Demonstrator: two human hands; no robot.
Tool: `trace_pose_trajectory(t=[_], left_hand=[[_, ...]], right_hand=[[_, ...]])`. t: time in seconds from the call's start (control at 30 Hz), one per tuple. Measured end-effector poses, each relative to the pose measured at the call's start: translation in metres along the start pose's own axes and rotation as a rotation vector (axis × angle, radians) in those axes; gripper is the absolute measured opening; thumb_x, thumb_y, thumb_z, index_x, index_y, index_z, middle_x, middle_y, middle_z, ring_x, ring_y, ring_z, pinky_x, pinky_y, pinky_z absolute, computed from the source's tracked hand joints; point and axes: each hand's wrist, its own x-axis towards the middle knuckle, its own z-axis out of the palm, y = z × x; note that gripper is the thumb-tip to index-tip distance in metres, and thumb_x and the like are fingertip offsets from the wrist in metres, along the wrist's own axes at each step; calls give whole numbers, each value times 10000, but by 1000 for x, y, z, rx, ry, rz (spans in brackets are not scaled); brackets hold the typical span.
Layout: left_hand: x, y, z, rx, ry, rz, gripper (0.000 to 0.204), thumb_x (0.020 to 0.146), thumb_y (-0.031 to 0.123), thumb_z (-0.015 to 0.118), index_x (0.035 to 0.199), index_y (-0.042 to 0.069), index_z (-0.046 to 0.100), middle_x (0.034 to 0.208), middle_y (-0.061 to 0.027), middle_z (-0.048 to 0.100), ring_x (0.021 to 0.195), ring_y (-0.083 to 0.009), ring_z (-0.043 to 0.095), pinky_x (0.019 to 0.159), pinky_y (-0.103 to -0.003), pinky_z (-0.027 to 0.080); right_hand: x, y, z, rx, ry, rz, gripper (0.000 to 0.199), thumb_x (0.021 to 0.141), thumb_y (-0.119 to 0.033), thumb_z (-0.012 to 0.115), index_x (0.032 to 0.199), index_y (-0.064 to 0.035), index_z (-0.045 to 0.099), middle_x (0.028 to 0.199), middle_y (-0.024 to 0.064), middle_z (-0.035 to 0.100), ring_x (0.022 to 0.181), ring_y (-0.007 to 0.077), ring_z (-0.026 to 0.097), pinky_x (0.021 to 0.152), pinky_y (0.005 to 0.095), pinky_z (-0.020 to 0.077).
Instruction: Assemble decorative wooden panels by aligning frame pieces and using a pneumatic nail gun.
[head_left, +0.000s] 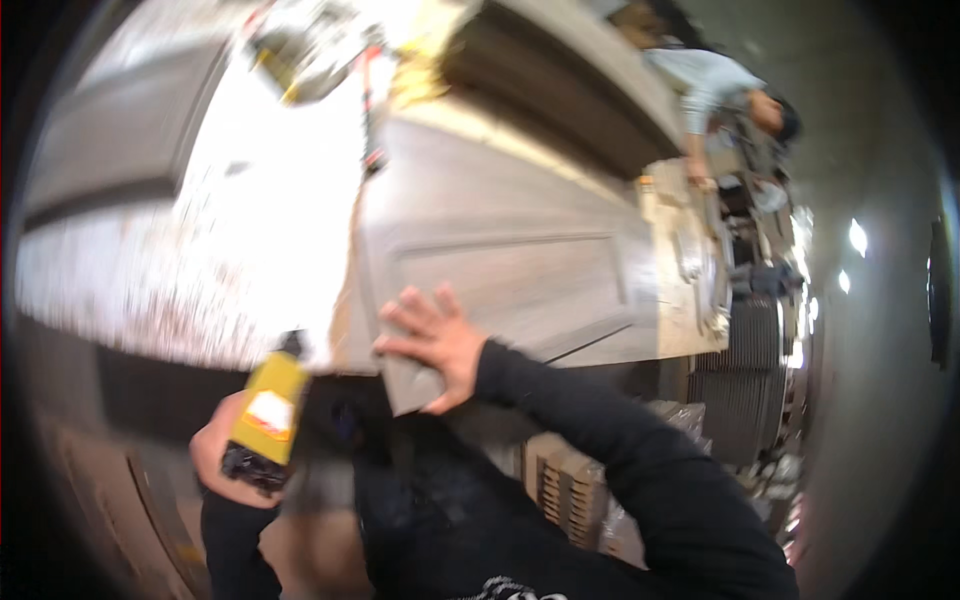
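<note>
My left hand [213,440] is closed round a yellow-and-black handheld tool [268,410] with a dark narrow tip and a white and red label. Motion blur hides its exact kind. The tool is just off the near edge of the worktable. My right hand [432,345] lies on the near left corner of a grey cabinet door [510,270] with a recessed panel. Its fingers are spread over the face, and the thumb is by the near edge. The door lies flat on the table, its corner jutting past the front edge.
Another grey panel [130,125] lies at the left on the pale, scuffed tabletop [270,200]. A long red-and-black tool [370,105] is beyond the door, near a blurred clear bag [315,50]. A person [720,85] leans over the far right; stacked grey panels [740,370] stand below.
</note>
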Motion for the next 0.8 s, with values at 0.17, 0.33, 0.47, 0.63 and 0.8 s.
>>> trace_pose_trajectory(t=[0.17,0.33,0.47,0.63,0.8], left_hand=[[79,-30,-11,640,274,261,562,648,69,613,1180,15,442,988,-205,565,900,-382,547,785,-404,444],[132,-78,58,859,109,-54,829,583,168,681,1314,35,314,1153,-246,456,1046,-371,467,899,-402,390],[134,-123,74,991,-16,494,696,676,312,601,1280,56,370,1212,-208,458,1117,-350,446,938,-414,374],[25,3,158,321,4,-21,513,775,397,584,1063,-24,538,1035,-255,544,951,-376,500,836,-425,391],[123,56,249,181,744,-10,466,810,287,566,1151,-24,504,1080,-237,543,997,-348,512,854,-395,421]], right_hand=[[7,-1,16,81,100,-85,1061,361,-448,754,1314,-220,346,1458,107,119,1347,333,17,989,634,41],[-21,-12,8,197,128,96,1054,433,-442,770,1337,-176,297,1451,103,139,1341,314,100,1002,610,104],[-102,49,-16,106,423,350,925,585,-457,688,1351,-142,276,1431,117,199,1309,308,214,1020,552,172],[-247,164,-53,-107,857,1506,677,702,-497,586,1214,-80,440,1224,150,452,1145,317,404,945,467,305],[-314,198,-6,428,784,1461,351,814,-358,496,1049,-121,606,1133,174,509,1048,353,482,894,433,398]])
